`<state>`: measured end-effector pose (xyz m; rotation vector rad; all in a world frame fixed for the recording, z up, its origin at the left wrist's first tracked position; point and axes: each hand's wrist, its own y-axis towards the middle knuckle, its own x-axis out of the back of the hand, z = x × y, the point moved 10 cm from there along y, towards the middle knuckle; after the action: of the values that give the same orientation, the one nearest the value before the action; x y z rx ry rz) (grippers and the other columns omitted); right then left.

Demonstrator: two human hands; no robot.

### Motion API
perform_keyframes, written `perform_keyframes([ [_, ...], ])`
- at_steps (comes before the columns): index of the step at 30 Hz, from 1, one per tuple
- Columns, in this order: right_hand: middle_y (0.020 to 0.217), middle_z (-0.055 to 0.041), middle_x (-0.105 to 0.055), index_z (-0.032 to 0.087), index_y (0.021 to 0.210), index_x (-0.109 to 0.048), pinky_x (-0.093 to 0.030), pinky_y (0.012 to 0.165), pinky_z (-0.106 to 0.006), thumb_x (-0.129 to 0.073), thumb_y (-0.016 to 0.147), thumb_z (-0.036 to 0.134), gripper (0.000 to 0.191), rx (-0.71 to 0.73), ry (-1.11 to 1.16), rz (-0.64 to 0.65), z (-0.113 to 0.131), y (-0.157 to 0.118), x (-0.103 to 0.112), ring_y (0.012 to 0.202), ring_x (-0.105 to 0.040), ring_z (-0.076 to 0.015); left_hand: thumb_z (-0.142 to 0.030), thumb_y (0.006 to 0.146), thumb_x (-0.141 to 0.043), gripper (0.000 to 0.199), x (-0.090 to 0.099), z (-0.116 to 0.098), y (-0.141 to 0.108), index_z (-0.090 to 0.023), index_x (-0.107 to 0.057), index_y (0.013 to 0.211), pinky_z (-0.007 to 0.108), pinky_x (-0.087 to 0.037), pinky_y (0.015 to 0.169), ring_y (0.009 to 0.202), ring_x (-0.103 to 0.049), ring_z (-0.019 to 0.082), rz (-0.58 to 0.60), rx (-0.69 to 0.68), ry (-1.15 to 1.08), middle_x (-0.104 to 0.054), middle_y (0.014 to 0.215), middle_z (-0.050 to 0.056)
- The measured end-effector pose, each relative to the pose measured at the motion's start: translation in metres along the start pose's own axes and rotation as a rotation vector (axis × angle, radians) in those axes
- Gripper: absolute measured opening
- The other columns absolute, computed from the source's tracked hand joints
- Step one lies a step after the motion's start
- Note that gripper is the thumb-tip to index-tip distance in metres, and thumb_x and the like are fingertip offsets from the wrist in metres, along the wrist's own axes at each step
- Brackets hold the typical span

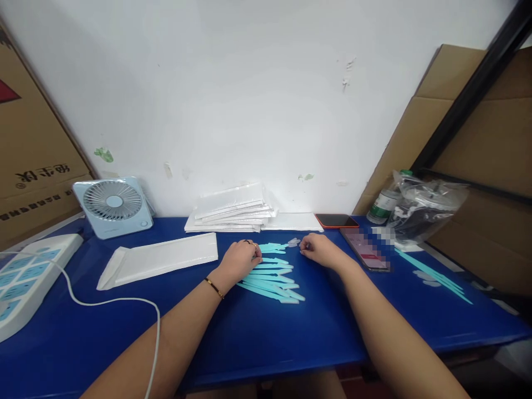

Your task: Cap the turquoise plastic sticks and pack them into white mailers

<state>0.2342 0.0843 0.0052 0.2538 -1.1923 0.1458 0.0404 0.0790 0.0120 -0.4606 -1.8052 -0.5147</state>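
A blue table point(324, 338) with a white wall behind its far edge carries everything here. A white power strip point(25, 296) with blue socket panels lies at its left edge, and a clear plastic bag point(428, 210) with dark contents sits toward the far right corner. A pale blue fan point(114, 208) stands near the far left corner. Against the far edge, around the middle, lies a stack of white envelopes point(230, 209); a single white envelope point(162, 257) lies in front of it, to the left. The person's left hand point(239, 260) is curled over the left ends of the turquoise sticks point(272, 272), which fan out midway between the table's far and near edges; whether its fingers are clamped on any is unclear. The right hand point(322, 249) has thumb and fingertips drawn together just beside some small clear pieces point(293, 243), nearer the far edge; whether anything is pinched there cannot be made out.
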Motion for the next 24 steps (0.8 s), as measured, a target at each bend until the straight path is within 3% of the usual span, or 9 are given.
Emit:
perform_keyframes([
  [7,0.071,-0.0034,-0.064,0.017,0.073,-0.064,-0.038,0.057,-0.023,-0.056,0.062,0.014,0.014,-0.026,0.021,-0.010,0.006,-0.005,0.005,0.063,-0.056,-0.0145,-0.027,0.081,-0.054,0.009,0.000,-0.003,-0.002,-0.022,-0.062,0.079,0.028,-0.036,0.069,0.083,-0.058,0.018,0.016,-0.021,0.002,-0.065,0.083,0.000],
  [10,0.065,-0.0014,-0.062,0.017,0.072,-0.060,-0.040,0.056,-0.022,-0.055,0.063,0.014,0.011,-0.003,0.216,-0.077,0.012,-0.007,0.015,0.060,-0.057,-0.0134,-0.025,0.081,-0.054,0.008,0.001,-0.006,-0.002,-0.024,-0.062,0.082,0.027,-0.035,0.068,0.082,-0.057,0.018,-0.004,-0.044,0.009,-0.064,0.084,-0.001],
  [13,0.062,-0.0009,-0.062,0.016,0.075,-0.058,-0.043,0.054,-0.022,-0.056,0.064,0.015,0.011,-0.034,0.487,0.045,0.013,-0.008,0.003,0.059,-0.060,-0.0140,-0.025,0.081,-0.054,0.008,0.001,-0.007,-0.003,-0.024,-0.062,0.084,0.026,-0.034,0.066,0.080,-0.058,0.016,-0.008,-0.058,0.018,-0.063,0.083,-0.001],
  [15,0.059,-0.0013,-0.062,0.015,0.073,-0.060,-0.045,0.053,-0.022,-0.057,0.065,0.017,0.009,-0.073,0.543,0.160,0.013,-0.009,-0.010,0.056,-0.061,-0.0145,-0.025,0.081,-0.054,0.008,0.001,-0.007,-0.003,-0.024,-0.062,0.084,0.026,-0.034,0.065,0.079,-0.058,0.016,-0.007,-0.057,0.020,-0.063,0.083,-0.002],
  [17,0.055,-0.0011,-0.061,0.015,0.072,-0.063,-0.043,0.051,-0.023,-0.060,0.065,0.020,0.009,-0.093,0.481,0.195,0.013,-0.009,-0.015,0.052,-0.058,-0.0137,-0.024,0.081,-0.054,0.008,0.002,-0.007,-0.003,-0.024,-0.062,0.083,0.026,-0.034,0.065,0.078,-0.058,0.016,-0.012,-0.055,0.014,-0.064,0.083,-0.002],
  [21,0.055,0.0003,-0.060,0.016,0.076,-0.069,-0.039,0.050,-0.022,-0.070,0.062,0.026,0.017,-0.050,0.306,0.105,0.018,-0.006,-0.007,0.051,-0.052,-0.0116,-0.023,0.080,-0.055,0.007,0.001,-0.005,-0.003,-0.024,-0.062,0.081,0.026,-0.034,0.064,0.077,-0.058,0.015,-0.014,-0.055,-0.006,-0.064,0.081,-0.002],
  [24,0.057,-0.0001,-0.061,0.017,0.074,-0.071,-0.038,0.050,-0.022,-0.069,0.064,0.025,0.013,-0.015,0.255,0.087,0.022,-0.005,-0.006,0.052,-0.052,-0.0113,-0.023,0.080,-0.055,0.007,0.001,-0.004,-0.002,-0.024,-0.062,0.081,0.026,-0.035,0.065,0.076,-0.058,0.016,-0.024,-0.053,-0.016,-0.064,0.081,-0.002],
])
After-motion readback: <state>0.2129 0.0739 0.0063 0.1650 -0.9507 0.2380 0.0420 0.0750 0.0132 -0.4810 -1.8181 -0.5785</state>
